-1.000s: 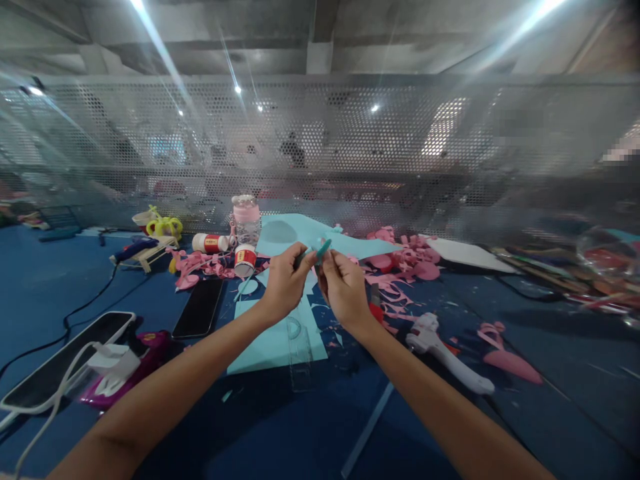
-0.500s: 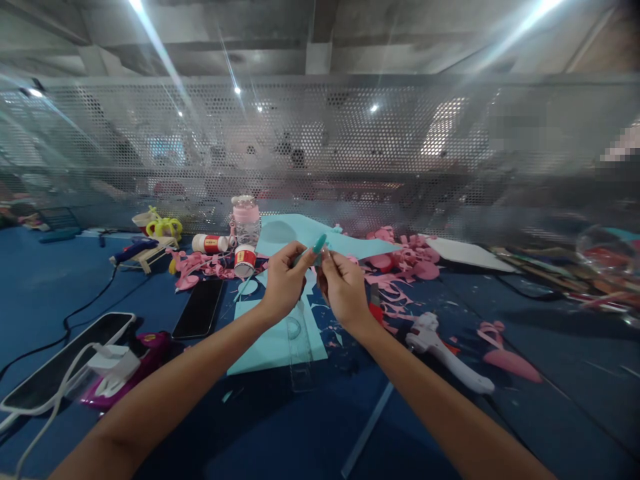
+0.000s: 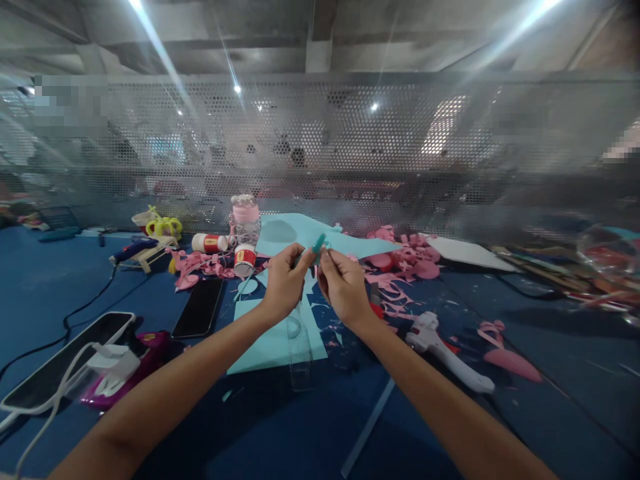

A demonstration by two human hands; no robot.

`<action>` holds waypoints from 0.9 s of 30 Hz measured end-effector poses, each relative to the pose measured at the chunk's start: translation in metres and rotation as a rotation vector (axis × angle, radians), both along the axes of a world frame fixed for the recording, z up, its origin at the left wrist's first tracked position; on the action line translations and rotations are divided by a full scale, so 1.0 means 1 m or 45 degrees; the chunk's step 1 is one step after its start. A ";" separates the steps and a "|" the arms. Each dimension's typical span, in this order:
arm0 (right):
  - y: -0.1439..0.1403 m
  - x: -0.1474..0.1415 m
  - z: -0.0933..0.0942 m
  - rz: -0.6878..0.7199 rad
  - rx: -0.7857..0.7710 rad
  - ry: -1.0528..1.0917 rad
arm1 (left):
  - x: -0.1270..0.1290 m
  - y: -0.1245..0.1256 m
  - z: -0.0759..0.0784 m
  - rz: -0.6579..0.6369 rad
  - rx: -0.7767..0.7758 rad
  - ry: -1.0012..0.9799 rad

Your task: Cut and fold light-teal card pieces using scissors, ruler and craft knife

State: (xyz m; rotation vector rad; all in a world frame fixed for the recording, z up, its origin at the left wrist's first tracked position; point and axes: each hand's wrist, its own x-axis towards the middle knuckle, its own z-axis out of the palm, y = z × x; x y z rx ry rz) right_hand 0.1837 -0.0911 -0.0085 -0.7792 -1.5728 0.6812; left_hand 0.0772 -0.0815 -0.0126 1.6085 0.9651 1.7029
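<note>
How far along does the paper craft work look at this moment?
Partway. Done: pink paper offcuts lie heaped behind, and the light blue paper sheet on the blue table has pieces cut away. In hand: the left hand and right hand together pinch a small teal paper piece. Left: the white glue gun lies unused.

Single head-worn view, looking forward and down across the blue table (image 3: 75, 280) toward the mesh screen (image 3: 350, 147) at 12 o'clock; both hands close, centre frame.
</note>
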 end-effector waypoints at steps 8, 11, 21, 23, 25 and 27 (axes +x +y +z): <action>0.001 -0.002 -0.006 -0.035 -0.013 0.040 | 0.000 -0.004 0.001 0.036 0.005 0.068; 0.002 -0.003 -0.010 0.014 -0.040 0.095 | 0.002 -0.007 0.002 0.030 0.012 0.094; -0.003 -0.001 -0.004 -0.185 0.143 -0.076 | 0.005 -0.012 0.001 -0.021 0.001 0.049; -0.005 -0.002 -0.003 -0.247 0.186 -0.128 | 0.006 -0.012 -0.001 -0.043 0.009 0.014; -0.007 -0.003 -0.001 -0.276 0.206 -0.153 | 0.007 -0.011 -0.003 -0.062 0.023 -0.037; -0.008 -0.004 0.001 -0.283 0.210 -0.165 | 0.007 -0.011 -0.006 -0.054 0.029 -0.078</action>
